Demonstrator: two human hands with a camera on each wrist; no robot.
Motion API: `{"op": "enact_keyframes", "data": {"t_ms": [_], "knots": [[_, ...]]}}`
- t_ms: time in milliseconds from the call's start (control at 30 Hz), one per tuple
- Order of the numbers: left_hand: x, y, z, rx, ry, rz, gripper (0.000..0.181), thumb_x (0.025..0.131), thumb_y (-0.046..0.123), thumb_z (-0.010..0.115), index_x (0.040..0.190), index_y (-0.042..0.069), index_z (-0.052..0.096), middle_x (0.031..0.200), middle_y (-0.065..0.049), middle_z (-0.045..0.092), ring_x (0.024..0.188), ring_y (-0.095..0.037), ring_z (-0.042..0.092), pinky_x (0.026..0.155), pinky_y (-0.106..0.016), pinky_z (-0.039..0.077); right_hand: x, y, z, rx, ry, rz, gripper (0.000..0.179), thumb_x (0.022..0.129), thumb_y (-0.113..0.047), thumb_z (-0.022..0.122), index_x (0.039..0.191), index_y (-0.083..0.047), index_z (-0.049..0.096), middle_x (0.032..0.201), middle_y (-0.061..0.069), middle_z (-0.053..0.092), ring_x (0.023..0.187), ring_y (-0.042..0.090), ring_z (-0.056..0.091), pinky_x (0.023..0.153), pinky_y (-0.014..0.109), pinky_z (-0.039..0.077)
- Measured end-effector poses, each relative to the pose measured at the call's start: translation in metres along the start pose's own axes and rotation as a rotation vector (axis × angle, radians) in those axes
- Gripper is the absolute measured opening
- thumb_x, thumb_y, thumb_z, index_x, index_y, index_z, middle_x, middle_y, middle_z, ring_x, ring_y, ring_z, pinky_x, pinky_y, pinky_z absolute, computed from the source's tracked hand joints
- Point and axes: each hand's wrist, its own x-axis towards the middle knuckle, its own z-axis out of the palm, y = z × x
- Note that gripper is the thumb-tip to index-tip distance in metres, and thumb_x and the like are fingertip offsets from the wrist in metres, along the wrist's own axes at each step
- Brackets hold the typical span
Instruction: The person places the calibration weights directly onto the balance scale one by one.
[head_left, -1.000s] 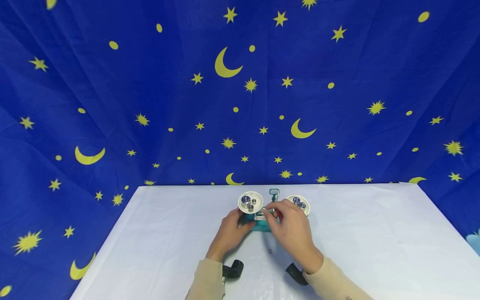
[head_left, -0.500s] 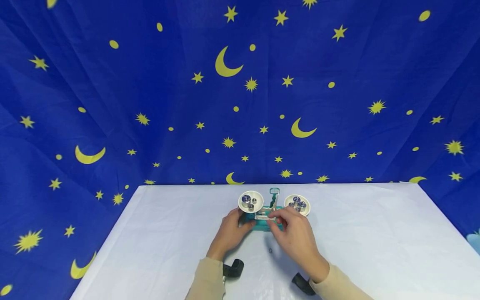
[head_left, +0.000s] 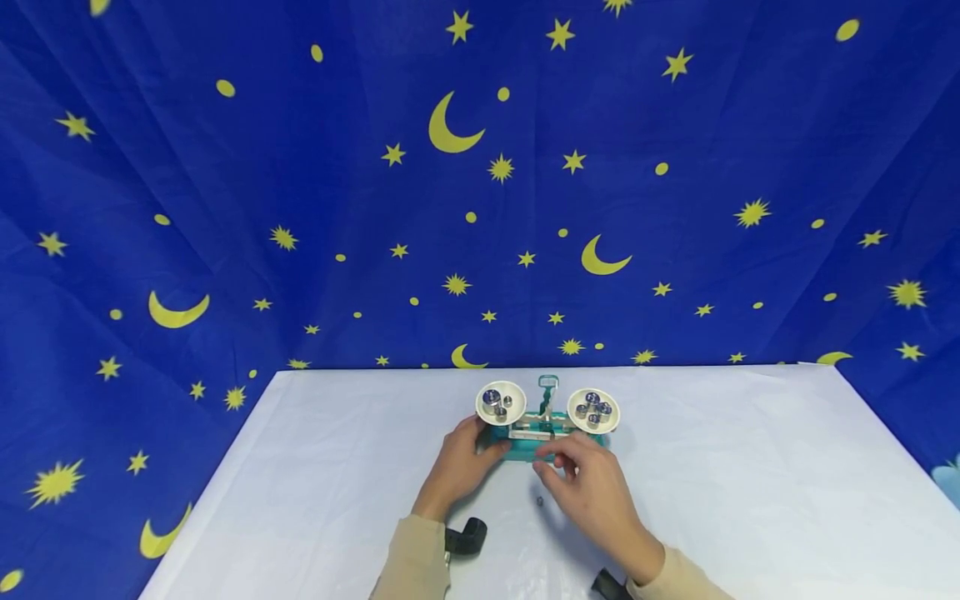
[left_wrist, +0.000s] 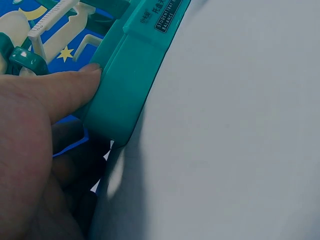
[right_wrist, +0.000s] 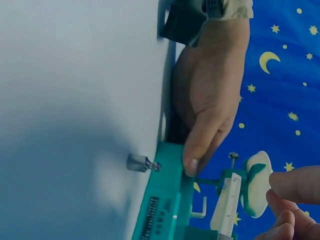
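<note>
A teal student balance (head_left: pixel 519 452) stands on the white table, with a ruled beam (right_wrist: pixel 231 202) along its front. My left hand (head_left: pixel 459 467) grips the left end of its base, the thumb (left_wrist: pixel 75 90) pressed on top and the other fingers partly hidden below. The balance's left pan (head_left: pixel 517 413) holds one large and two small metal weights; its right pan (head_left: pixel 609 400) holds several. My right hand (head_left: pixel 596 492) hovers before the base, fingers loosely bent and nothing seen between thumb and forefinger. One small metal weight (right_wrist: pixel 138 163) stands on the table in front of the base.
Black wrist mounts (head_left: pixel 468 537) hang under both forearms, close above the white table (head_left: pixel 337 483). Behind the table's far edge rises a blue cloth (head_left: pixel 360 208) with yellow stars and moons.
My right hand has drawn back from the ruled beam, toward me and slightly right, uncovering the beam and the right pan with its weights. My left hand keeps its grip in place.
</note>
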Motion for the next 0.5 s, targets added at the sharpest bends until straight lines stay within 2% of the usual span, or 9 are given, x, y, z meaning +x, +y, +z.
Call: {"op": "enact_keyframes", "data": {"t_ms": [133,500], "knots": [[0.0007,-0.0004,0.0001,0.003,-0.001,-0.005,0.058,0.092,0.031,0.071,0.140,0.001,0.057,0.138,-0.022,0.058,0.132,-0.037,0.052,0.112,-0.053,0.040,-0.0033,0.0019,0.0001,0.026,-0.040,0.035,0.018,0.075,-0.005,0.086,0.083,-0.017,0.075,0.070,-0.014,0.051,0.059,0.000,0.044,0.051,0.020,0.040],[0.0007,-0.0005,0.0009,0.006,0.002,-0.006,0.058,0.093,0.032,0.071,0.140,0.002,0.056,0.139,-0.021,0.058,0.132,-0.036,0.052,0.113,-0.053,0.040,-0.0078,0.0070,-0.0009,0.143,-0.187,0.198,0.013,0.080,-0.006,0.082,0.085,-0.017,0.076,0.071,-0.012,0.054,0.060,0.005,0.047,0.054,0.021,0.041]]}}
